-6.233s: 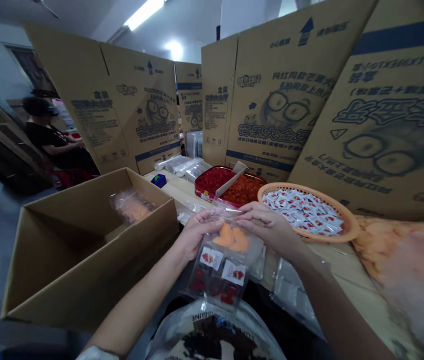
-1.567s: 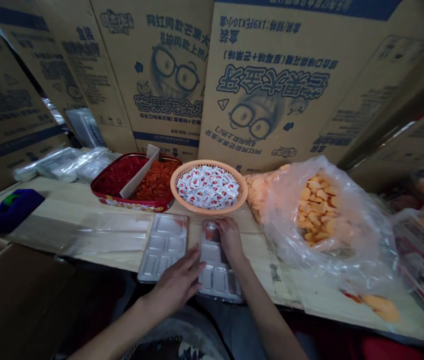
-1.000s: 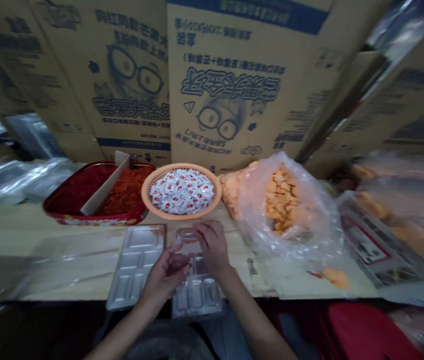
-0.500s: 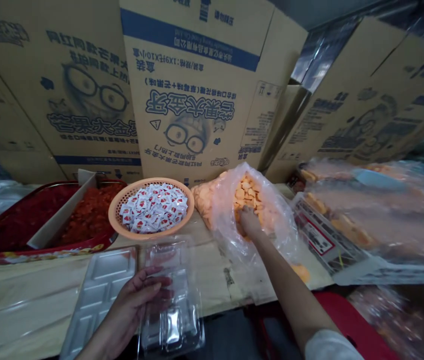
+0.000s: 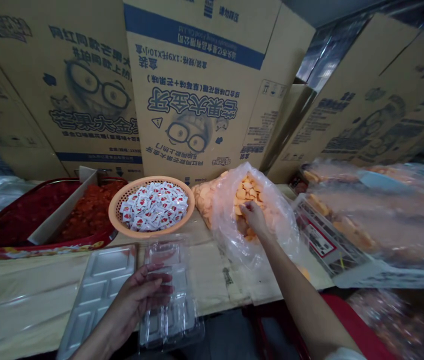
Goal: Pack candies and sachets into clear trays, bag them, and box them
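Note:
My left hand (image 5: 142, 295) grips the left edge of a clear plastic tray (image 5: 172, 280) with moulded compartments, thumb above and fingers along the side. Part of the tray hangs past the table's front edge. To its left lies a stack of pale compartment trays (image 5: 101, 280), partly behind my left forearm. Over at the open plastic bag (image 5: 227, 225), my right hand (image 5: 254, 217) is at the bag's mouth, fingertips pinched on an orange candy piece among many flat orange candy pieces (image 5: 248, 189). The fingers partly cover the piece.
An orange basket (image 5: 112, 212) holds small white sachets (image 5: 155, 206). Left of it, a red tub (image 5: 95, 245) with a divider contains red pieces. Cardboard boxes (image 5: 197, 65) stand along the back. A white crate (image 5: 392, 272) with bagged goods is at right; a red stool (image 5: 354, 320) is below.
My right hand has risen slightly within the bag's mouth, its fingertips now more visible at the orange pieces. My left hand keeps the clear tray in nearly the same place.

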`<state>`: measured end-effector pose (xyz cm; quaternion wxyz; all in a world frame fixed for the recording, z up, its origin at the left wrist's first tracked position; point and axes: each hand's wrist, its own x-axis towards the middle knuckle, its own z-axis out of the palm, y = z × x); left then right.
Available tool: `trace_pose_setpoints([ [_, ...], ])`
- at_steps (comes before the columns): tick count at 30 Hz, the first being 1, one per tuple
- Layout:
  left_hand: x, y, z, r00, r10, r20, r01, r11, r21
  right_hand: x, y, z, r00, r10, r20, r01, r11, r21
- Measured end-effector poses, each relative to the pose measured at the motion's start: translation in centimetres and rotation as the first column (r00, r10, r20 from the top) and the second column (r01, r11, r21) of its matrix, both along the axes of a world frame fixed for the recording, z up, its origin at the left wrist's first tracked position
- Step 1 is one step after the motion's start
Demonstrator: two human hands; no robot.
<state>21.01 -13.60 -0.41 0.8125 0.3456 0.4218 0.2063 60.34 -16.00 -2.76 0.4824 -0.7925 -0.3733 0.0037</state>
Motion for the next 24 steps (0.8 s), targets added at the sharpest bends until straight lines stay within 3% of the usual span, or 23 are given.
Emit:
trace_pose_setpoints([
  [4, 1.0, 0.1, 0.0, 0.999, -0.038, 0.037, 0.038, 0.999, -0.004, -1.6, -0.7, 1.6, 0.975, 0.026, -0.221, 0.021, 0.977, 0.211],
  [8, 2.1, 0.1, -0.3, 0.993, -0.083, 0.079, 0.083, 0.997, 0.0, -4.1, -2.0, 4.6, 0.932, 0.082, -0.354, 0.048, 0.938, 0.343],
  [10, 2.5, -0.1, -0.2, 0.992, -0.091, 0.089, 0.091, 0.996, -0.004, -6.4, -2.5, 6.3, 0.876, 0.23, -0.423, -0.074, 0.932, 0.354],
  [12, 2.9, -0.3, 0.0, 0.987, -0.111, 0.113, 0.112, 0.994, -0.001, -9.1, -2.6, 7.7, 0.772, 0.44, -0.459, -0.349, 0.897, 0.273],
  [13, 3.0, -0.4, 0.1, 0.984, -0.124, 0.125, 0.125, 0.992, -0.001, -10.5, -2.4, 8.2, 0.719, 0.532, -0.448, -0.499, 0.843, 0.199],
  [15, 3.2, -0.5, 0.4, 0.978, -0.149, 0.143, 0.151, 0.988, -0.006, -13.1, -1.8, 8.6, 0.625, 0.691, -0.363, -0.733, 0.679, 0.032],
  [17, 3.3, -0.7, 0.5, 0.974, -0.162, 0.156, 0.166, 0.986, -0.012, -15.4, -0.9, 8.2, 0.544, 0.806, -0.232, -0.838, 0.534, -0.11],
  [19, 3.1, -0.7, 0.5, 0.975, -0.157, 0.159, 0.162, 0.987, -0.018, -17.1, -0.1, 7.2, 0.503, 0.858, -0.107, -0.856, 0.478, -0.196],
  [21, 2.9, -0.7, 0.2, 0.976, -0.143, 0.161, 0.151, 0.988, -0.033, -18.0, 0.3, 6.2, 0.531, 0.847, 0.017, -0.828, 0.523, -0.202],
  [22, 2.7, -0.6, 0.0, 0.978, -0.136, 0.161, 0.145, 0.988, -0.044, -18.1, 0.4, 5.9, 0.568, 0.82, 0.075, -0.802, 0.571, -0.175],
  [24, 2.4, -0.5, -0.5, 0.978, -0.133, 0.163, 0.144, 0.988, -0.056, -17.2, 0.4, 5.6, 0.703, 0.691, 0.169, -0.693, 0.719, -0.059],
])
